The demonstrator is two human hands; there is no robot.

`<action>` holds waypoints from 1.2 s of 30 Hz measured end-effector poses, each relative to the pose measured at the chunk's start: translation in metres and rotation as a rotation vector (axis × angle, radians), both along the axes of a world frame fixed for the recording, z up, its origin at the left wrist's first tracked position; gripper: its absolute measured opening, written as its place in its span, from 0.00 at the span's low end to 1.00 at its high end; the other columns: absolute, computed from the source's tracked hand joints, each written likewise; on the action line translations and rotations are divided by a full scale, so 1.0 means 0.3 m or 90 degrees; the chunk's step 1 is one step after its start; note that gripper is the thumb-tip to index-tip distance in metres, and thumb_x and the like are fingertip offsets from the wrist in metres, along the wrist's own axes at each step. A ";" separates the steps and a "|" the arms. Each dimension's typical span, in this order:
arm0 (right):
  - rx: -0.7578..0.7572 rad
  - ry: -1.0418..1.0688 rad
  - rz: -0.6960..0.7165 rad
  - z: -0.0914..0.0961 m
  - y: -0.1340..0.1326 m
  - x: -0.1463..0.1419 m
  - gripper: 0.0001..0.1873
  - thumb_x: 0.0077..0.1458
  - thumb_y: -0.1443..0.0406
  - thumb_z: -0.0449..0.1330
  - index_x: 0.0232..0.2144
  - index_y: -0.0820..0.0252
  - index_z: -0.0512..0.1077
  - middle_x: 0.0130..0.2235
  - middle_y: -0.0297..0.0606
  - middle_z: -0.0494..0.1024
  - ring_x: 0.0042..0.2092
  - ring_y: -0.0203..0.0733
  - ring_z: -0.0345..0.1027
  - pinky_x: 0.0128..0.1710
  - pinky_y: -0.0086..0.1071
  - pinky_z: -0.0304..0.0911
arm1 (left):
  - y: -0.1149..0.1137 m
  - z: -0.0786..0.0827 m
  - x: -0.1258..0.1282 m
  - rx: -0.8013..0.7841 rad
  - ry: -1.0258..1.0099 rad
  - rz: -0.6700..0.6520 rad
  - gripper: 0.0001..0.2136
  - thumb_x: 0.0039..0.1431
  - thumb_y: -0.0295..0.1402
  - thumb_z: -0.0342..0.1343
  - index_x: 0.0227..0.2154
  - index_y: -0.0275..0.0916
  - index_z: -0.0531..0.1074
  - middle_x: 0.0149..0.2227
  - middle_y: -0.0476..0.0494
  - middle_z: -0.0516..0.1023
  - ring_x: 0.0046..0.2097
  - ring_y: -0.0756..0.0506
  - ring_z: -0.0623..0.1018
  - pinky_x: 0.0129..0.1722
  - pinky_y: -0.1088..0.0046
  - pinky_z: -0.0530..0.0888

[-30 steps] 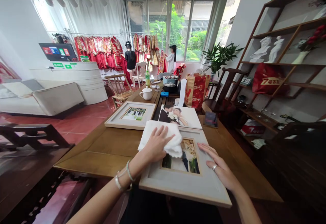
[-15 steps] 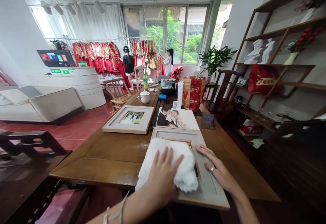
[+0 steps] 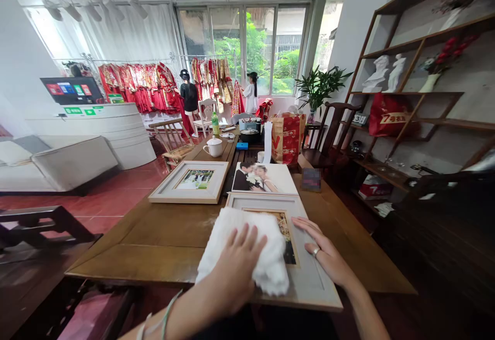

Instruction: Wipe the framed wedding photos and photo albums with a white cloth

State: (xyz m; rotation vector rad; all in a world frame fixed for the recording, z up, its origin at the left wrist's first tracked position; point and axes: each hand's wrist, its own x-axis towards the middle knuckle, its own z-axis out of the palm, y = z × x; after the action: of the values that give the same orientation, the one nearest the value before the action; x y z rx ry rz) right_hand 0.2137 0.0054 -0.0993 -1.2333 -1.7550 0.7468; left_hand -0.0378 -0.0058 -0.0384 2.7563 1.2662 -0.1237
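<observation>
A grey picture frame point(image 3: 309, 278) with a photo lies at the near edge of the wooden table point(image 3: 166, 242). My left hand point(image 3: 235, 273) presses flat on a white cloth point(image 3: 240, 247) that covers the frame's left part and most of the photo. Its fingers are stretched out over the cloth. My right hand point(image 3: 323, 252), with a ring on one finger, lies open and flat on the frame's right border.
A second framed photo point(image 3: 189, 181) and an unframed print point(image 3: 263, 177) lie further up the table, then a white cup point(image 3: 214, 146), a red bag point(image 3: 286, 138) and small items. Shelves point(image 3: 410, 98) stand at right, a sofa point(image 3: 58, 162) at left. Two people stand by a clothes rack point(image 3: 154, 85).
My left hand has drawn the cloth down the frame toward me, from its upper left corner to its lower left part. My right hand stays on the frame's right border.
</observation>
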 end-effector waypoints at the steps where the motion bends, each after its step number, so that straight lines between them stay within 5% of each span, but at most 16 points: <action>1: 0.002 -0.003 0.000 0.000 -0.001 -0.001 0.28 0.50 0.71 0.49 0.54 0.51 0.64 0.60 0.37 0.62 0.63 0.46 0.48 0.63 0.48 0.40 | -0.048 -0.005 -0.006 -0.020 -0.004 -0.042 0.40 0.45 0.25 0.52 0.63 0.39 0.44 0.65 0.38 0.46 0.64 0.35 0.45 0.61 0.52 0.48; 6: 0.010 -0.005 0.006 -0.004 -0.001 0.003 0.26 0.52 0.68 0.50 0.54 0.52 0.65 0.60 0.38 0.61 0.63 0.47 0.47 0.63 0.48 0.41 | -0.140 -0.050 0.019 0.009 -0.039 -0.129 0.37 0.51 0.25 0.49 0.63 0.44 0.40 0.65 0.45 0.47 0.65 0.39 0.47 0.61 0.56 0.52; 13: -0.003 -0.018 0.013 -0.003 -0.005 0.004 0.29 0.52 0.69 0.48 0.57 0.49 0.60 0.61 0.37 0.58 0.64 0.45 0.44 0.63 0.49 0.39 | 0.113 -0.045 0.123 0.210 0.023 0.114 0.30 0.55 0.25 0.50 0.61 0.35 0.50 0.63 0.27 0.49 0.63 0.30 0.47 0.58 0.47 0.50; 18: -0.010 -0.006 0.004 -0.001 -0.009 -0.001 0.31 0.52 0.71 0.47 0.58 0.47 0.58 0.62 0.36 0.56 0.64 0.43 0.43 0.63 0.49 0.38 | 0.207 -0.022 0.136 0.192 0.078 0.122 0.34 0.51 0.26 0.54 0.61 0.33 0.50 0.63 0.25 0.48 0.63 0.27 0.47 0.56 0.44 0.53; 26: 0.023 0.001 -0.017 -0.027 -0.003 0.002 0.31 0.52 0.69 0.48 0.59 0.50 0.55 0.64 0.36 0.51 0.65 0.43 0.39 0.64 0.47 0.36 | -0.074 0.068 0.134 -0.016 0.114 0.043 0.37 0.48 0.28 0.56 0.62 0.33 0.49 0.63 0.26 0.48 0.62 0.26 0.48 0.56 0.45 0.55; 29: 0.029 0.001 -0.029 -0.037 0.000 0.005 0.31 0.53 0.67 0.49 0.60 0.51 0.53 0.65 0.37 0.49 0.66 0.44 0.38 0.64 0.47 0.36 | -0.107 0.065 0.166 -0.034 0.092 0.055 0.36 0.50 0.30 0.55 0.62 0.33 0.48 0.63 0.27 0.47 0.62 0.26 0.48 0.56 0.47 0.56; 36: 0.010 0.002 -0.052 -0.035 -0.001 0.001 0.32 0.50 0.69 0.48 0.58 0.51 0.56 0.63 0.37 0.53 0.65 0.43 0.40 0.64 0.47 0.39 | 0.156 0.002 0.250 0.152 0.044 0.101 0.32 0.54 0.26 0.50 0.61 0.27 0.48 0.63 0.24 0.44 0.63 0.29 0.44 0.58 0.48 0.51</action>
State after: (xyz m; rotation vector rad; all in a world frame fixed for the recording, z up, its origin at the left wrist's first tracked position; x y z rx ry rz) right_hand 0.2140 0.0049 -0.1098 -1.2842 -1.6953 0.6855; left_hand 0.0371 0.0410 -0.0379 2.8524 1.6094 -0.0591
